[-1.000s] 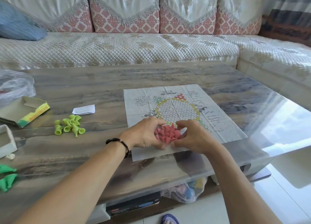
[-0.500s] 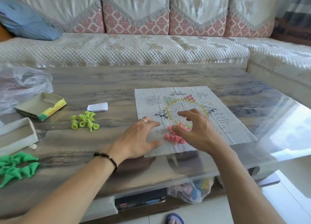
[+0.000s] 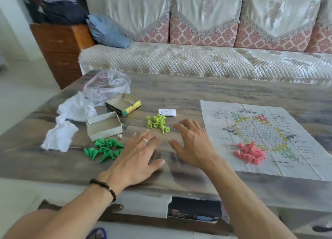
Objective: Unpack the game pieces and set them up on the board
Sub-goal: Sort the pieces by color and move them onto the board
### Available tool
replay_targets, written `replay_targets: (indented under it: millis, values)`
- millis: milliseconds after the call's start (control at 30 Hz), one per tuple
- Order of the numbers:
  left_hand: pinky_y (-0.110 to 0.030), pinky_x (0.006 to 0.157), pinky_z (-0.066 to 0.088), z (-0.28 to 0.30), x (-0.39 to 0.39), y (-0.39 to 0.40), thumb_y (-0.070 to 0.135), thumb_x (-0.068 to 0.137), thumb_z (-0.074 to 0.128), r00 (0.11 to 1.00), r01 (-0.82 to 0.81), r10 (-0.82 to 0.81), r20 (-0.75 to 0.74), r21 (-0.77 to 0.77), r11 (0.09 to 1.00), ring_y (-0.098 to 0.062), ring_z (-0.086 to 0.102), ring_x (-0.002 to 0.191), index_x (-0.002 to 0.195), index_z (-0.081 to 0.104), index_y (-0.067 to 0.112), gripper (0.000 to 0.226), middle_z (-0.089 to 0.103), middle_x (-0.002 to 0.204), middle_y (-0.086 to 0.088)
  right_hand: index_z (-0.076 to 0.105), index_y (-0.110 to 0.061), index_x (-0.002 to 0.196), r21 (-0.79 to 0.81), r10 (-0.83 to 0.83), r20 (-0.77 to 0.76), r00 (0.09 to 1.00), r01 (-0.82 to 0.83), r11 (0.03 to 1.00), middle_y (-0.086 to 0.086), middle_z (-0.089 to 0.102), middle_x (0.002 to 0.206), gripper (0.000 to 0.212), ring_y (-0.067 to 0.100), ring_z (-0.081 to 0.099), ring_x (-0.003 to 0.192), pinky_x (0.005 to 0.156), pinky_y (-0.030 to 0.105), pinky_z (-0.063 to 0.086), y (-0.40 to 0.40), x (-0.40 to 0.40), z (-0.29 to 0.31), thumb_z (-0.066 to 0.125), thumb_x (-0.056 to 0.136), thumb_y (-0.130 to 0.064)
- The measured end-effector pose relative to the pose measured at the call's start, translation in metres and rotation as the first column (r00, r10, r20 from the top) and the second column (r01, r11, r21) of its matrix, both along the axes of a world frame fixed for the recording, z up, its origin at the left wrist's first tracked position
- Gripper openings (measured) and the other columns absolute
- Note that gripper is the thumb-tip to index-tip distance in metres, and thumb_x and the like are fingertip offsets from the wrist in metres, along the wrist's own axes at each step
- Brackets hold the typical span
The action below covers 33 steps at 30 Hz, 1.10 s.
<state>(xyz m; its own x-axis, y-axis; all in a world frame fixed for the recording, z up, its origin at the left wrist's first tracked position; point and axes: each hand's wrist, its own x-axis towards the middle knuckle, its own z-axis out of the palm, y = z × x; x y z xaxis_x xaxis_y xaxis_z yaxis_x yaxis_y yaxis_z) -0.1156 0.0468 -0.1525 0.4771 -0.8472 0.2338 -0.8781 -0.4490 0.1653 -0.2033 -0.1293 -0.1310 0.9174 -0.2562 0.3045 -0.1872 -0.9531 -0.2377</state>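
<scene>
Having left the red pieces (image 3: 250,153) heaped on the paper board (image 3: 280,141), both hands, left hand (image 3: 138,158) and right hand (image 3: 194,145), hovered empty with fingers spread over the surface (image 3: 179,95), nearing the light green pieces (image 3: 157,123); likely next batch.

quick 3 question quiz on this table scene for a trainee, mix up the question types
1. True or false: the red pieces lie in a pile on the paper board.
2. Which pile lies nearest the right hand? A dark green pieces B light green pieces C red pieces
3. Fill in: the left hand holds ____.

Key: 1 true; 2 B; 3 nothing
</scene>
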Motion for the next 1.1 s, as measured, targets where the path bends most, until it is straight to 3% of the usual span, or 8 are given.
replay_targets:
  millis: [100,233,367,467,633,833,967,1100]
  values:
    - [-0.042,0.119,0.008,-0.001,0.008,0.035,0.059,0.092,0.039,0.997,-0.076,0.076,0.029,0.000,0.997,-0.019,0.008,0.147,0.146,0.035,0.018,0.067,0.031,0.154,-0.002,0.042,-0.021,0.136,-0.074,0.101,-0.025,0.995,-0.103,0.992,0.003,0.044,0.136,0.054,0.026,0.043,0.120,0.095,0.042,0.043,0.028,0.019,-0.006,0.053,0.089,-0.046]
    - [-0.040,0.113,0.028,0.000,0.021,0.082,0.054,0.089,0.048,0.981,-0.181,0.185,0.060,-0.070,0.981,-0.025,0.030,0.140,0.141,0.042,0.010,0.068,0.043,0.143,-0.007,0.041,-0.021,0.136,-0.104,0.218,-0.077,0.973,-0.225,0.969,0.003,0.042,0.137,0.055,0.026,0.042,0.121,0.098,0.040,0.040,0.067,0.043,-0.016,0.047,0.090,-0.049]
    - [-0.032,0.111,0.029,-0.010,0.041,0.118,0.059,0.086,0.053,0.951,-0.308,0.308,-0.028,-0.023,0.951,-0.022,0.035,0.134,0.149,0.026,0.011,0.084,0.031,0.149,-0.005,0.039,-0.020,0.138,-0.036,0.325,-0.089,0.941,-0.329,0.944,0.003,0.047,0.132,0.061,0.025,0.045,0.119,0.098,0.040,0.042,0.101,0.064,-0.023,0.046,0.087,-0.054]
    - [-0.029,0.110,0.029,-0.019,0.052,0.131,0.062,0.089,0.044,0.955,-0.285,0.285,-0.080,0.018,0.958,-0.020,0.035,0.133,0.151,0.020,0.013,0.083,0.027,0.151,-0.002,0.037,-0.022,0.139,-0.069,0.360,-0.113,0.926,-0.368,0.927,0.002,0.047,0.132,0.064,0.025,0.046,0.116,0.094,0.040,0.042,0.118,0.075,-0.032,0.043,0.088,-0.059]
    - [-0.027,0.111,0.026,-0.022,0.070,0.131,0.052,0.088,0.051,0.960,-0.203,0.204,-0.191,0.021,0.979,-0.016,0.027,0.137,0.152,0.011,0.018,0.083,0.019,0.155,0.002,0.037,-0.025,0.139,-0.114,0.365,-0.109,0.925,-0.377,0.919,0.000,0.043,0.138,0.062,0.024,0.046,0.116,0.092,0.039,0.040,0.122,0.095,-0.037,0.040,0.088,-0.059]
    - [-0.032,0.109,0.021,-0.025,0.084,0.118,0.039,0.088,0.054,0.975,-0.174,0.171,-0.140,-0.008,0.985,-0.017,0.028,0.135,0.150,0.020,0.022,0.073,0.039,0.147,0.000,0.058,-0.017,0.117,-0.048,0.396,-0.003,0.918,-0.396,0.917,0.002,0.059,0.105,0.037,0.025,0.053,0.096,0.078,0.036,0.045,0.119,0.103,-0.040,0.056,0.088,-0.040]
    - [-0.033,0.101,0.026,-0.028,0.085,0.110,0.039,0.085,0.047,0.985,-0.163,0.161,-0.061,-0.037,0.986,-0.015,0.035,0.127,0.145,0.035,0.024,0.062,0.046,0.139,0.006,0.058,-0.014,0.098,0.006,0.353,0.037,0.935,-0.354,0.935,0.002,0.056,0.095,0.027,0.024,0.054,0.091,0.070,0.038,0.048,0.109,0.100,-0.042,0.058,0.086,-0.038]
    - [-0.036,0.095,0.033,-0.029,0.086,0.103,0.044,0.089,0.047,0.985,-0.174,0.174,-0.017,-0.061,0.983,-0.018,0.042,0.117,0.141,0.042,0.028,0.055,0.049,0.130,0.007,0.055,-0.014,0.088,-0.040,0.289,0.051,0.956,-0.288,0.957,0.000,0.053,0.088,0.024,0.024,0.055,0.081,0.058,0.035,0.045,0.096,0.095,-0.043,0.057,0.086,-0.037]
